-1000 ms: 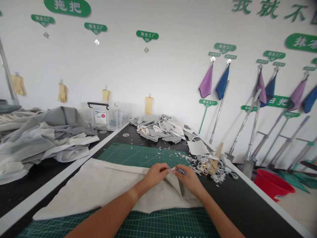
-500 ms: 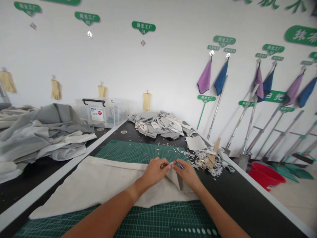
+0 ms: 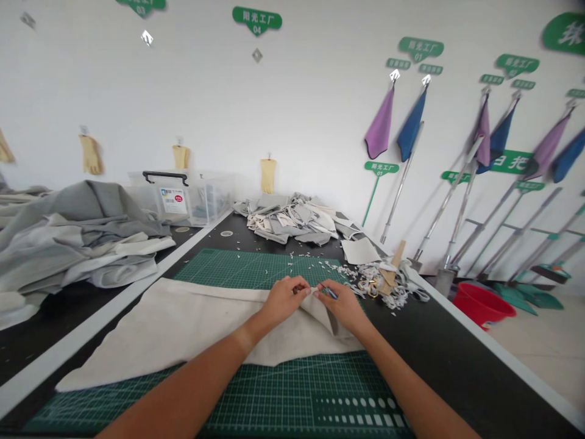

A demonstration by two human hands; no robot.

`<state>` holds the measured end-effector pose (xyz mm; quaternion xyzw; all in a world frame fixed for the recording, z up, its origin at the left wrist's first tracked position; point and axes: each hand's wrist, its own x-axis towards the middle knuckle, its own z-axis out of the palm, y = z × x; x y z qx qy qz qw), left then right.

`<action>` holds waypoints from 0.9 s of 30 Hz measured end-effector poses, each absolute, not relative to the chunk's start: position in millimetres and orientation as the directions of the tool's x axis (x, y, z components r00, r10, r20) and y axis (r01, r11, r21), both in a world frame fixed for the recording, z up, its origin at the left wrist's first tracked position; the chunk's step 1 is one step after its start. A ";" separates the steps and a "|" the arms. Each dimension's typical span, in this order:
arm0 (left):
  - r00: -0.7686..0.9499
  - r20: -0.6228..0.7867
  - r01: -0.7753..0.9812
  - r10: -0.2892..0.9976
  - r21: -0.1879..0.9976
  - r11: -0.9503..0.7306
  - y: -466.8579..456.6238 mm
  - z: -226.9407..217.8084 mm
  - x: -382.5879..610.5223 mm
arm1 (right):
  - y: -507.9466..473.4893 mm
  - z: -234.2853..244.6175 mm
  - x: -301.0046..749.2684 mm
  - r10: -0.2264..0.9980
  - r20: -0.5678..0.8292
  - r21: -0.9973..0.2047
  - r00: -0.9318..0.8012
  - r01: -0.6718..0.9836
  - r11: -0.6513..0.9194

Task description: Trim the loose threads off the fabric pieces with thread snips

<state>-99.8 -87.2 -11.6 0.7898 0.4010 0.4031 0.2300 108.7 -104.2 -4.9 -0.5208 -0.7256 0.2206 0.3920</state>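
Note:
A large beige cloth (image 3: pixel 183 329) lies over a green cutting mat (image 3: pixel 256 268) on a black table. My left hand (image 3: pixel 284 299) pinches the cloth's far right corner, fingers closed on the fabric. My right hand (image 3: pixel 343 305) is closed too, pinching the same corner and holding a small blue tool (image 3: pixel 329 292) whose tip points at the pinched edge. The two hands almost touch. The cloth is folded up between them.
Small cloth scraps, gold-handled scissors (image 3: pixel 371 286) and a wooden piece (image 3: pixel 392 268) lie right of my hands. A heap of grey and cream offcuts (image 3: pixel 292 221) sits behind. Piled grey fabric (image 3: pixel 77 238) and a clear box (image 3: pixel 183 198) are left. A red basin (image 3: pixel 483 303) stands on the floor.
The head camera has tilted down a little, so the scene sits higher in the picture. Both hands stay pinched on the cloth corner with hardly any movement.

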 end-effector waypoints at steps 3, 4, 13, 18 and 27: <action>0.316 0.488 0.438 0.814 0.686 -0.581 -90.3 -9.5 -99.5 | -102.4 -6.8 109.7 0.938 0.326 -0.725 -0.118 0.606 0.328; 0.312 0.493 0.425 0.812 0.692 -0.583 -90.6 -9.5 -99.2 | -102.3 -6.9 109.9 0.941 0.320 -0.725 -0.114 0.610 0.320; 0.283 0.464 0.324 0.839 0.777 -0.539 -78.8 -19.8 -96.5 | -106.3 -4.4 108.7 0.924 0.336 -0.748 -0.183 0.545 0.380; 0.294 0.480 0.270 0.827 0.788 -0.554 -78.3 -20.7 -96.1 | -113.9 -1.7 105.7 0.951 0.239 -0.818 -0.198 0.487 0.307; 0.300 0.468 0.254 0.831 0.801 -0.542 -80.9 -21.8 -94.5 | -122.8 7.2 99.5 0.939 0.242 -0.853 -0.243 0.409 0.325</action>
